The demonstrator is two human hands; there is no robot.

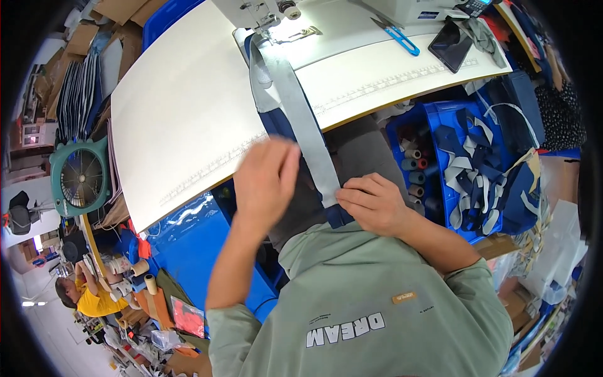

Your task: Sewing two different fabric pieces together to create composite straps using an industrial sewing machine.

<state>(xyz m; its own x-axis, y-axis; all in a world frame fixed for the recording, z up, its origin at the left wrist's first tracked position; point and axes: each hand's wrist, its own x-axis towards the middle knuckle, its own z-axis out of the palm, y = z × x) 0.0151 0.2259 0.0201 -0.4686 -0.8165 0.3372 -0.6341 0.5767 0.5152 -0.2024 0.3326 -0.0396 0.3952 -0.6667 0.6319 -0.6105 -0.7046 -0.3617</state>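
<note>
"How do the hands stand?"

"The right hand (375, 204) pinches the near end of a cloth strip (306, 122) between thumb and fingertips. The left hand (267, 182) is raised just on the strip's 9 o'clock side, fingers curled; it's blurred, so I can't tell whether it grips anything."

"Which way does the strip lie?"

"Lengthwise from 11 to 5 o'clock: far end beneath the sewing machine (254, 14) at 12, near end over the table's front edge, against the green shirt (352, 289). It's long, flat and straight-sided, matte grey with navy edging. A narrower grey-and-navy length runs along its left; whether both are one piece, I can't tell."

"And farther out?"

"The table (182, 107) is smooth and white, with two ruler scales printed along its front edge. Toward 1 o'clock lie one pair of blue-handled scissors (397, 34) and one dark, glossy phone (450, 46). At 3 o'clock, a blue plastic crate (451, 107) holds curled navy and grey scraps (468, 169), too tangled to count. One round green fan (80, 178) stands at 9, and one person in yellow (97, 301) sits at 8."
</note>
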